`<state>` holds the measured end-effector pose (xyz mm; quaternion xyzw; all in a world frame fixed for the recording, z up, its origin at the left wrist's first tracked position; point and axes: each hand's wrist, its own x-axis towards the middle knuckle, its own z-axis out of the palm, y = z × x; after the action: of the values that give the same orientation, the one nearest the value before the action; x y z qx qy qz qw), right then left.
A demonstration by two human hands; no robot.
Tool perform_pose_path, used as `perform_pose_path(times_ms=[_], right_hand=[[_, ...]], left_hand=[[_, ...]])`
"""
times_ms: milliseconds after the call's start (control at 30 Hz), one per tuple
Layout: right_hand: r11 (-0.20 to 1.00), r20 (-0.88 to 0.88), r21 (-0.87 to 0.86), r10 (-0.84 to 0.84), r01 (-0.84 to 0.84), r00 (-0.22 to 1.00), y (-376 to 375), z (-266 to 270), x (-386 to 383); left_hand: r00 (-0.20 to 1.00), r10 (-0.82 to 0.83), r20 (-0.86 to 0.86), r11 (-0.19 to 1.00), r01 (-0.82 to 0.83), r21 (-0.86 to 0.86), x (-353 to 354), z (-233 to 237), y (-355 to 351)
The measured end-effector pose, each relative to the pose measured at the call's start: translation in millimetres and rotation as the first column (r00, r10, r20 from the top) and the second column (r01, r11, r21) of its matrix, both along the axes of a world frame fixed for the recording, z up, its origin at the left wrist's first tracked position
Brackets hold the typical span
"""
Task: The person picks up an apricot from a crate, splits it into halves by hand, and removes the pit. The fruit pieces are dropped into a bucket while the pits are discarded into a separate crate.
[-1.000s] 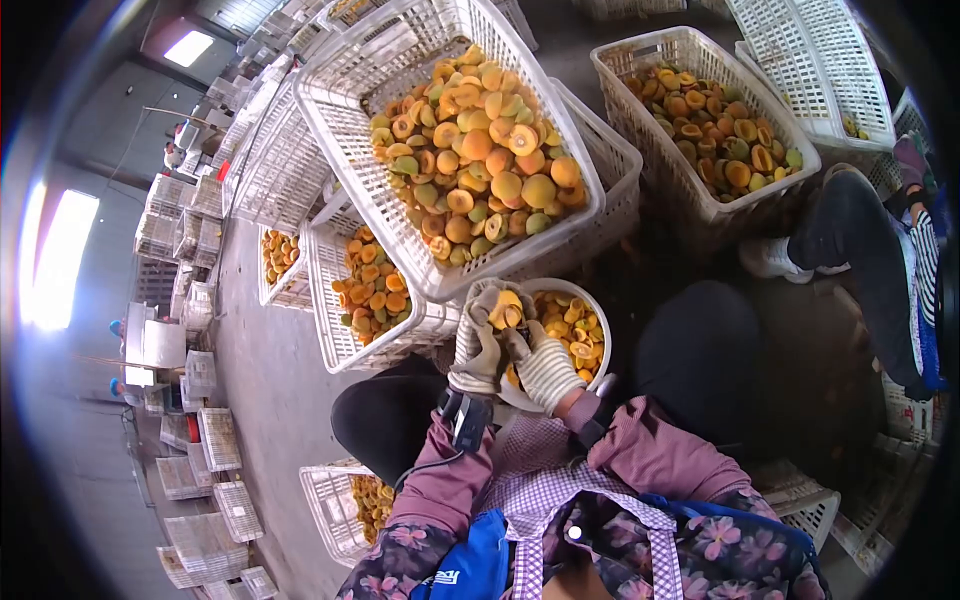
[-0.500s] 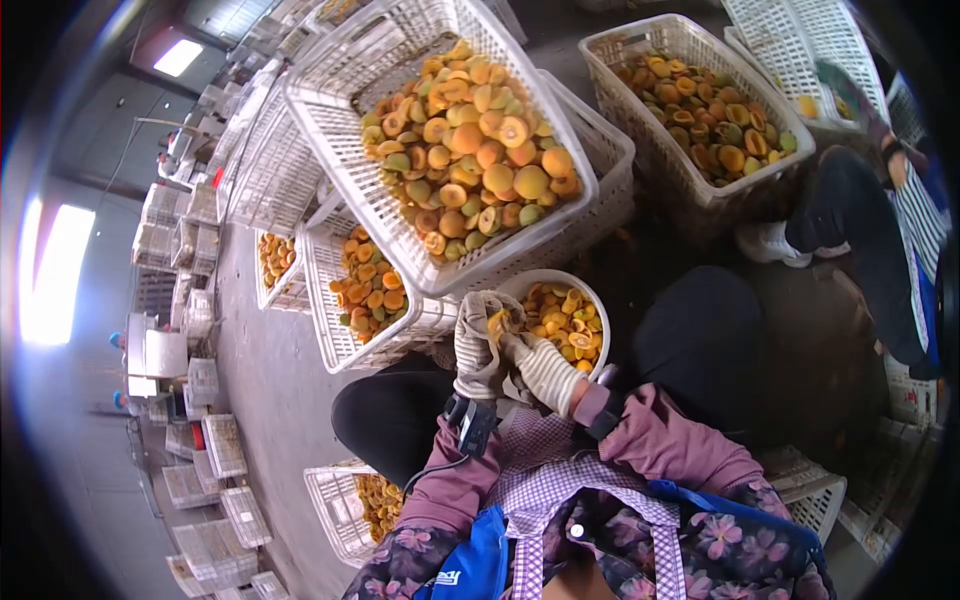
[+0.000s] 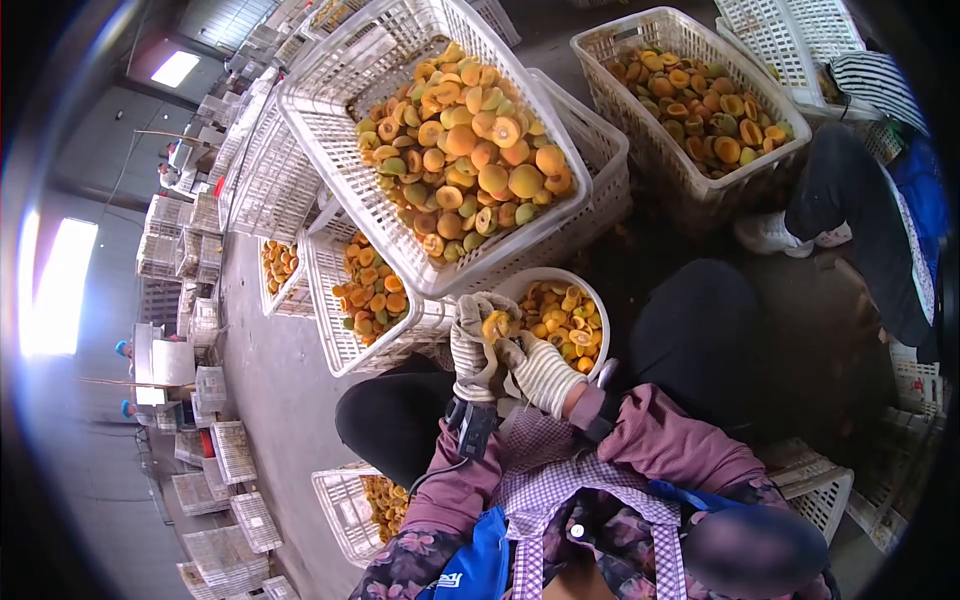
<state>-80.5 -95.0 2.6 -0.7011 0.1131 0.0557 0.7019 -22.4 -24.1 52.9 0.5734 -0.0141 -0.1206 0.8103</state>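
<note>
My left hand (image 3: 476,352), in a striped work glove, is closed around a yellow-orange apricot (image 3: 495,325). My right hand (image 3: 545,375), gloved alike, meets it from the right with bent fingers at the fruit's lower edge. Whether a small tool sits in those right fingers is hidden. Just beyond both hands stands a white bucket (image 3: 604,335) with cut apricot halves (image 3: 563,318) in it. Farther up, a large white crate (image 3: 440,283) holds a heap of apricots (image 3: 470,150), some whole-looking and some halved.
Crates of apricot halves stand at the left (image 3: 325,335) and lower left (image 3: 330,510). Another full crate (image 3: 695,180) is at the upper right, near a seated co-worker's leg (image 3: 850,190). Stacked crates (image 3: 215,460) line the far-left floor. My knees flank the bucket.
The apricot in my left hand shows more plainly, and my right fingers have shifted slightly down from it. At the right, the co-worker's striped sleeve has moved up toward the crates.
</note>
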Motion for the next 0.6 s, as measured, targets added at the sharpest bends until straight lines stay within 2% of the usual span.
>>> perform_pose_path(times_ms=[33, 67, 100, 133, 167, 200, 233, 267, 333, 367, 400, 433, 467, 500, 533, 567, 600], right_hand=[[0.968, -0.040, 0.248, 0.058, -0.046, 0.998, 0.0, -0.9, -1.0], [0.873, -0.063, 0.482, 0.121, -0.076, 0.991, -1.6, 3.3, -1.1], [0.844, -0.168, 0.534, 0.160, -0.047, 0.973, -9.0, 18.7, -0.9], [0.843, -0.167, 0.537, 0.156, -0.043, 0.974, -14.0, 25.2, -0.1], [0.977, -0.137, 0.178, 0.141, -0.116, 0.981, -19.1, 29.5, -0.2], [0.964, -0.102, -0.213, 0.142, -0.161, 0.985, -23.9, 35.6, -1.6], [0.924, -0.073, -0.336, 0.167, -0.182, 0.983, -28.6, 44.2, -4.3], [0.924, -0.071, -0.337, 0.170, -0.184, 0.983, -27.1, 42.9, -4.2], [0.931, -0.040, -0.286, 0.224, -0.226, 0.974, -13.3, 31.6, -6.4], [0.994, 0.232, -0.106, 0.047, -0.023, 0.972, 10.4, -9.4, -5.8], [0.994, 0.232, -0.106, 0.057, -0.034, 0.971, 6.4, 1.0, -6.8], [0.950, -0.036, 0.211, 0.243, -0.231, 0.969, -0.5, 11.4, -8.7], [0.787, -0.228, 0.540, 0.478, -0.299, 0.848, -8.4, 25.9, -10.1], [0.737, -0.315, 0.645, 0.497, -0.201, 0.808, -12.1, 36.6, -10.6], [0.737, -0.317, 0.643, 0.505, -0.210, 0.803, -11.6, 43.2, -14.6], [0.704, -0.310, 0.701, 0.448, -0.117, 0.838, -10.3, 48.7, -19.1], [0.657, -0.307, 0.753, 0.382, -0.023, 0.872, -10.5, 54.2, -20.4]], left_hand=[[0.999, -0.031, 0.043, 0.999, 0.030, 0.031, 2.1, -2.7, 2.3], [0.994, -0.066, 0.085, 0.996, 0.061, 0.064, 3.6, -6.1, 4.8], [0.991, -0.075, 0.115, 0.991, 0.062, 0.116, 4.6, -8.8, 5.6], [0.990, -0.080, 0.115, 0.991, 0.066, 0.119, 3.9, -11.1, 5.3], [0.994, -0.060, 0.093, 0.983, 0.043, 0.181, 1.2, -9.2, 2.2], [0.997, -0.036, 0.074, 0.971, 0.018, 0.240, -1.6, -6.1, -0.1], [0.995, -0.078, 0.064, 0.981, 0.066, 0.183, -7.1, 0.4, 1.7], [0.991, -0.079, 0.113, 0.995, 0.071, 0.074, -6.1, -2.6, 5.7], [0.912, -0.142, 0.384, 0.979, 0.073, 0.190, -1.2, -14.8, 15.9], [0.912, -0.131, 0.388, 0.980, 0.060, 0.190, 7.2, -20.9, 25.8], [0.879, -0.331, 0.343, 0.932, 0.246, 0.268, 16.3, -23.4, 38.4], [0.808, -0.519, 0.279, 0.842, 0.425, 0.333, 19.8, -28.3, 47.7], [0.868, -0.481, 0.121, 0.876, 0.473, 0.092, 5.4, -8.2, 34.5], [0.915, -0.328, 0.233, 0.930, 0.270, 0.249, 12.0, -44.1, 55.3], [0.913, -0.180, 0.365, 0.927, 0.034, 0.373, 21.5, -78.1, 79.0], [0.871, -0.325, 0.367, 0.474, -0.186, 0.861, 22.4, -24.5, 62.8], [0.980, 0.008, 0.200, -0.100, -0.198, 0.975, 21.9, 36.4, 25.8]])
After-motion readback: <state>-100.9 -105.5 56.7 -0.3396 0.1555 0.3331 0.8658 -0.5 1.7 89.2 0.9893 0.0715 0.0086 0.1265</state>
